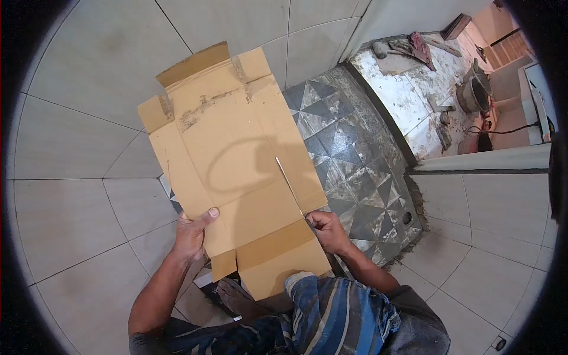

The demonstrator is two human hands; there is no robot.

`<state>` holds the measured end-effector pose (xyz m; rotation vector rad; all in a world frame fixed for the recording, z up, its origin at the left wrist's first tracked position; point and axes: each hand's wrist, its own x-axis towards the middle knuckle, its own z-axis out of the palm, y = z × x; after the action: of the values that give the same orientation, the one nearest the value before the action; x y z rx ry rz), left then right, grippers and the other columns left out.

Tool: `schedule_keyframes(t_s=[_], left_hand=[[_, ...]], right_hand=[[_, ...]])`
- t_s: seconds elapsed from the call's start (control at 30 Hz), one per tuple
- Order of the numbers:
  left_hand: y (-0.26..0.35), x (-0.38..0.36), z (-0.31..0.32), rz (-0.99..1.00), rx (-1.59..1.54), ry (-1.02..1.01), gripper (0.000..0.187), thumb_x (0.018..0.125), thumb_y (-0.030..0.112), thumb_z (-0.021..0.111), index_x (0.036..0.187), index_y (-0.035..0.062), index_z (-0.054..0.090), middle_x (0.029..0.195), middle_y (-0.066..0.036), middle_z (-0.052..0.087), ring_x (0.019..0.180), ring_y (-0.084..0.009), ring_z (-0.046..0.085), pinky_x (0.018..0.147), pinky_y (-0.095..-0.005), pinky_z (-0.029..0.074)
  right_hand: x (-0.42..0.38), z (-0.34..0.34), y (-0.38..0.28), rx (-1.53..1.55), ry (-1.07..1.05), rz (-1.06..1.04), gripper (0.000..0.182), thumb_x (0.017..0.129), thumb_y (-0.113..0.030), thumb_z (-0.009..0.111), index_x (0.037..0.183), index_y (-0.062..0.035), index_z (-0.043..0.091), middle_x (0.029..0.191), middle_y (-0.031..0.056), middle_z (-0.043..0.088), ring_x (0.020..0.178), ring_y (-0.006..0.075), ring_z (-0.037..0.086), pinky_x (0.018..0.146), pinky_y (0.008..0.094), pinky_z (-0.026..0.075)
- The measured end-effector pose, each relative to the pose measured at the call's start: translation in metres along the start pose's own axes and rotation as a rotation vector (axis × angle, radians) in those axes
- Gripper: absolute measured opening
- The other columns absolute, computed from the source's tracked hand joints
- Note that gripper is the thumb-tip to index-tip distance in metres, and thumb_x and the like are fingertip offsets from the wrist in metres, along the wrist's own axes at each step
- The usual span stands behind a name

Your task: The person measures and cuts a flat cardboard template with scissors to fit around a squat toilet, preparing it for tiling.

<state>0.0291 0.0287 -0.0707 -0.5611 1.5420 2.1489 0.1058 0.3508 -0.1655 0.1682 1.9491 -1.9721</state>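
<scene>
An unfolded cardboard box with several flaps is spread in front of me, tilted, its lower flaps over my lap. My left hand grips its lower left edge, thumb on top and fingers hidden beneath. Closed at the lower right edge is my right hand. A thin, straight metal-looking strip lies across the cardboard, its lower end reaching my right fingertips. Dark smears mark the upper part of the sheet, and a shadow falls across its middle.
Patterned grey floor tiles are dusty, with a round drain hole at right. Large pale wall tiles surround me. Past a raised threshold stand a bucket, a reddish cloth and scattered debris.
</scene>
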Motion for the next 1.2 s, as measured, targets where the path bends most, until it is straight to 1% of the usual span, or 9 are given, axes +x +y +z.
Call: schedule_keyframes(t_s=[0.17, 0.33, 0.47, 0.57, 0.63, 0.73, 0.93, 1.07, 1.2], left_hand=[[-0.002, 0.003, -0.004, -0.010, 0.028, -0.013, 0.046, 0.092, 0.009, 0.073, 0.135, 0.0021, 0.055, 0.127, -0.013, 0.067, 0.110, -0.0239, 0.069, 0.093, -0.0411, 0.060], [-0.002, 0.003, -0.007, -0.043, 0.014, -0.004, 0.044, 0.092, 0.007, 0.073, 0.133, 0.0025, 0.057, 0.127, -0.011, 0.067, 0.110, -0.0225, 0.068, 0.093, -0.0401, 0.059], [0.002, 0.001, -0.003, -0.073, -0.015, -0.019, 0.043, 0.092, 0.006, 0.073, 0.132, 0.0029, 0.058, 0.127, -0.010, 0.067, 0.111, -0.0214, 0.068, 0.094, -0.0386, 0.058], [0.002, 0.000, -0.005, -0.079, -0.017, -0.019, 0.043, 0.091, 0.006, 0.074, 0.132, 0.0029, 0.058, 0.127, -0.010, 0.067, 0.110, -0.0216, 0.068, 0.093, -0.0385, 0.059], [0.001, 0.001, -0.006, -0.074, -0.026, -0.021, 0.044, 0.091, 0.006, 0.074, 0.132, 0.0028, 0.058, 0.126, -0.010, 0.067, 0.109, -0.0216, 0.068, 0.092, -0.0386, 0.059], [0.002, -0.001, -0.002, -0.063, -0.035, -0.028, 0.044, 0.091, 0.007, 0.074, 0.132, 0.0024, 0.058, 0.125, -0.010, 0.068, 0.109, -0.0217, 0.069, 0.092, -0.0390, 0.060], [-0.002, 0.002, -0.009, -0.035, 0.029, -0.023, 0.044, 0.092, 0.011, 0.074, 0.132, 0.0023, 0.057, 0.123, -0.012, 0.068, 0.106, -0.0234, 0.070, 0.091, -0.0417, 0.061], [-0.004, 0.005, -0.012, -0.019, 0.037, -0.046, 0.044, 0.092, 0.011, 0.074, 0.132, 0.0025, 0.058, 0.124, -0.011, 0.068, 0.106, -0.0230, 0.070, 0.091, -0.0412, 0.060], [0.000, 0.003, -0.011, -0.036, 0.025, -0.048, 0.044, 0.091, 0.008, 0.074, 0.131, 0.0012, 0.058, 0.124, -0.011, 0.068, 0.108, -0.0215, 0.069, 0.092, -0.0395, 0.059]], right_hand=[[0.002, -0.002, 0.012, -0.012, -0.001, 0.045, 0.014, 0.087, 0.002, 0.058, 0.075, -0.0006, 0.051, 0.067, -0.0038, 0.043, 0.067, 0.0049, 0.039, 0.056, 0.0257, 0.033], [0.002, 0.001, 0.008, 0.119, -0.012, 0.096, 0.015, 0.086, 0.005, 0.056, 0.073, -0.0016, 0.050, 0.069, -0.0069, 0.041, 0.067, 0.0043, 0.037, 0.056, 0.0246, 0.032], [0.006, -0.003, 0.027, 0.048, -0.023, 0.034, 0.015, 0.084, 0.005, 0.055, 0.073, -0.0020, 0.049, 0.069, -0.0078, 0.040, 0.067, 0.0041, 0.037, 0.056, 0.0246, 0.031], [0.006, -0.003, 0.029, 0.065, -0.064, 0.018, 0.018, 0.090, -0.001, 0.061, 0.074, -0.0027, 0.053, 0.070, -0.0087, 0.045, 0.067, 0.0024, 0.041, 0.057, 0.0238, 0.033], [0.005, 0.001, 0.001, 0.114, -0.043, 0.128, 0.025, 0.095, -0.010, 0.067, 0.074, -0.0037, 0.056, 0.071, -0.0090, 0.050, 0.069, 0.0013, 0.045, 0.059, 0.0225, 0.037], [0.006, 0.001, -0.010, 0.156, -0.074, 0.094, 0.026, 0.098, -0.019, 0.070, 0.078, -0.0036, 0.062, 0.074, -0.0085, 0.057, 0.070, 0.0006, 0.049, 0.061, 0.0216, 0.040], [0.009, 0.002, -0.005, 0.186, -0.036, 0.015, 0.020, 0.097, -0.019, 0.071, 0.085, -0.0023, 0.068, 0.076, -0.0069, 0.062, 0.070, 0.0015, 0.052, 0.061, 0.0223, 0.042], [0.010, 0.000, 0.003, 0.234, -0.065, 0.034, 0.021, 0.097, -0.019, 0.071, 0.085, -0.0019, 0.068, 0.076, -0.0060, 0.061, 0.071, 0.0022, 0.052, 0.063, 0.0233, 0.043], [0.010, 0.002, 0.009, 0.121, -0.049, 0.086, 0.020, 0.095, -0.018, 0.070, 0.085, -0.0013, 0.068, 0.075, -0.0052, 0.061, 0.073, 0.0036, 0.053, 0.064, 0.0249, 0.045]])
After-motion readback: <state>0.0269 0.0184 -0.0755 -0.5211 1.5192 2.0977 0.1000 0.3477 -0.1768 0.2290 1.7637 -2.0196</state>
